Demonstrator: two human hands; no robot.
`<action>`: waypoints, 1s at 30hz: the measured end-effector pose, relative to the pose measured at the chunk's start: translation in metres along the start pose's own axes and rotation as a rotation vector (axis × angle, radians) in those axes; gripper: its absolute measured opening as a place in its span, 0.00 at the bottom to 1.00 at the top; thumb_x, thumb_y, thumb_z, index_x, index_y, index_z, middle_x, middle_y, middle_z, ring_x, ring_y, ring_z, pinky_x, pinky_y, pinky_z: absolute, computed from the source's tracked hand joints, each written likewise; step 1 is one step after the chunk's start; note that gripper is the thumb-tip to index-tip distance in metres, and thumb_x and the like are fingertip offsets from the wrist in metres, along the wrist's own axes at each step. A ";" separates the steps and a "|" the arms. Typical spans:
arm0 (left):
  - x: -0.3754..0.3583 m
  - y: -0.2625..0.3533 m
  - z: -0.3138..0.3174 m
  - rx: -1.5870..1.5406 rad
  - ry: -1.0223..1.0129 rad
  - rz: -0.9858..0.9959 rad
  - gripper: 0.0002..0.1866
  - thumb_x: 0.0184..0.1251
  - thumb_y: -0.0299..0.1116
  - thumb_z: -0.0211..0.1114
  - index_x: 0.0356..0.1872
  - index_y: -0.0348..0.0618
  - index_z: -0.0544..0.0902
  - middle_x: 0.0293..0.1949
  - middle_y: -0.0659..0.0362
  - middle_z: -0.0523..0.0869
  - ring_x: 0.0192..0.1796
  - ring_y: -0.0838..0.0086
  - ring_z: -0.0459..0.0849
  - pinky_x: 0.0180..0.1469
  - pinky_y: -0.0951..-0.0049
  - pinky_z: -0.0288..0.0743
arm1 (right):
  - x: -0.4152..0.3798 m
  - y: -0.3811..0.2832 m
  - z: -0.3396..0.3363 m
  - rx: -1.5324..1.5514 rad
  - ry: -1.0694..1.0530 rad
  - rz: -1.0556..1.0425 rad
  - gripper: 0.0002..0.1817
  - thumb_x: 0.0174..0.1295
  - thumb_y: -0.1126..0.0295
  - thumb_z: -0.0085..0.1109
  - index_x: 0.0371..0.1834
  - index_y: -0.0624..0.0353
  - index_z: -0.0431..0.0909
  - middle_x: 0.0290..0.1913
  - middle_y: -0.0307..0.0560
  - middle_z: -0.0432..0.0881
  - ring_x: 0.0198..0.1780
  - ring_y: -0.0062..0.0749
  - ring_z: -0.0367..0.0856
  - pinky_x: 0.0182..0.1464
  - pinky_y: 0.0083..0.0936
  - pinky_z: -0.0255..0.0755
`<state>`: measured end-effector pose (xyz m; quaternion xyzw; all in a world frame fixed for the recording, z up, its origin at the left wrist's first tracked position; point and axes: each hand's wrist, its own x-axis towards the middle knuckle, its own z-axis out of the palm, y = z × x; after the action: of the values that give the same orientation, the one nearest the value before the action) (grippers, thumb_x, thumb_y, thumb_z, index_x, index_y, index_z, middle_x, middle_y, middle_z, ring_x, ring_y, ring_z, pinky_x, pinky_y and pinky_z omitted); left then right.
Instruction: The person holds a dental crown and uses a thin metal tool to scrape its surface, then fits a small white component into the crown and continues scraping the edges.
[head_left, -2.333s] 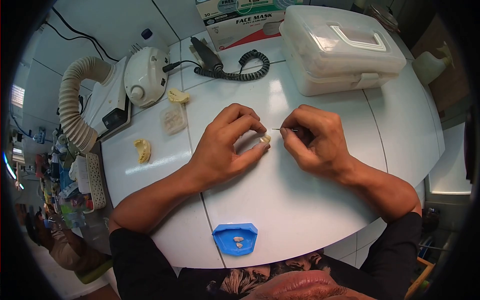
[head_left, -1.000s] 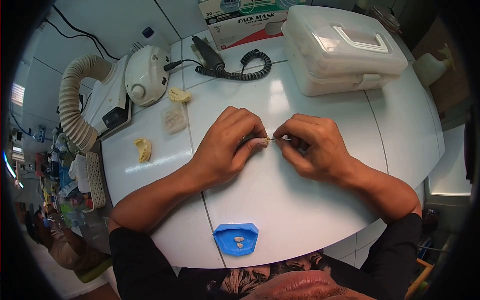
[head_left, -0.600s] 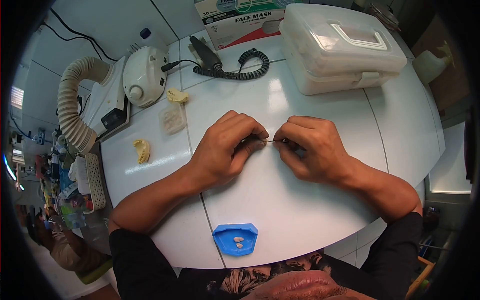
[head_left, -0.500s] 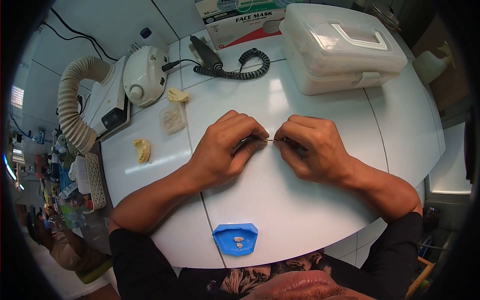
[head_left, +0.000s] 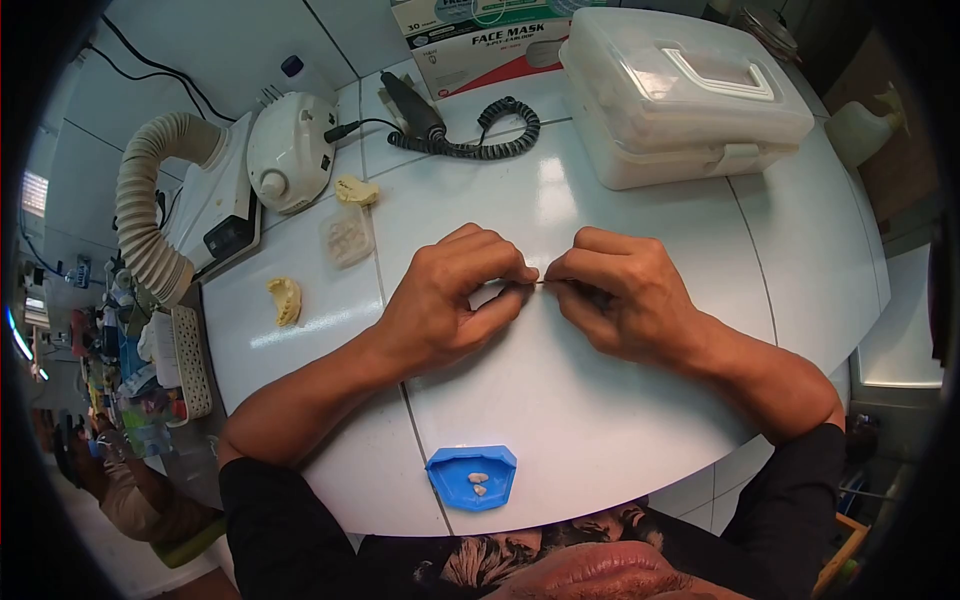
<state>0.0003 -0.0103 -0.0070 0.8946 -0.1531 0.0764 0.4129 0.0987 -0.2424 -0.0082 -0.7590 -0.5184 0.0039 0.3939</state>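
Note:
Thumb and forefinger of my left hand (head_left: 455,290) are pinched at the middle of the white tabletop (head_left: 600,430). Facing it, my right hand (head_left: 625,290) is pinched on a thin dark rod-like piece (head_left: 541,282), whose short middle part shows between the fingertips. What my left fingertips hold is too small to make out. Nearer the body sits a blue tray (head_left: 442,468) with two small whitish pieces (head_left: 479,484) in it. Left of my left hand are a yellow dental cast (head_left: 286,301), a second cast piece (head_left: 356,190) and a small clear box (head_left: 347,238).
A white machine (head_left: 290,150) and a ribbed hose (head_left: 145,200) stand at the left. Behind lie a black handpiece (head_left: 412,108) with coiled cord and a face mask box (head_left: 490,60). A clear case (head_left: 685,100) is at the back right. A person (head_left: 150,500) sits far left.
My fingertips have shifted slightly around the thin piece, and the right fingers have come a little closer to the left ones. Everything else looks the same.

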 end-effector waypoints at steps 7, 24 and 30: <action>0.000 0.000 0.001 -0.007 -0.007 0.003 0.09 0.64 0.18 0.76 0.45 0.37 0.91 0.43 0.55 0.94 0.49 0.64 0.91 0.49 0.67 0.86 | 0.000 0.001 0.000 0.029 -0.009 0.013 0.03 0.57 0.78 0.71 0.34 0.61 0.87 0.32 0.46 0.85 0.29 0.46 0.86 0.34 0.39 0.82; 0.000 -0.002 0.002 -0.029 -0.024 0.031 0.09 0.63 0.19 0.76 0.44 0.37 0.90 0.43 0.56 0.93 0.49 0.66 0.90 0.48 0.68 0.85 | 0.001 -0.001 0.000 0.062 -0.004 0.016 0.03 0.56 0.78 0.71 0.32 0.62 0.87 0.31 0.48 0.85 0.29 0.46 0.86 0.34 0.39 0.81; -0.001 -0.001 0.001 -0.033 -0.029 0.008 0.09 0.63 0.19 0.75 0.44 0.38 0.90 0.43 0.57 0.93 0.49 0.66 0.90 0.50 0.67 0.85 | 0.002 -0.001 -0.005 0.093 0.014 0.014 0.03 0.54 0.78 0.69 0.30 0.64 0.85 0.29 0.48 0.83 0.26 0.42 0.84 0.31 0.36 0.78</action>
<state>0.0002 -0.0101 -0.0085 0.8880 -0.1638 0.0624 0.4251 0.1008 -0.2437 -0.0040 -0.7434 -0.5096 0.0256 0.4325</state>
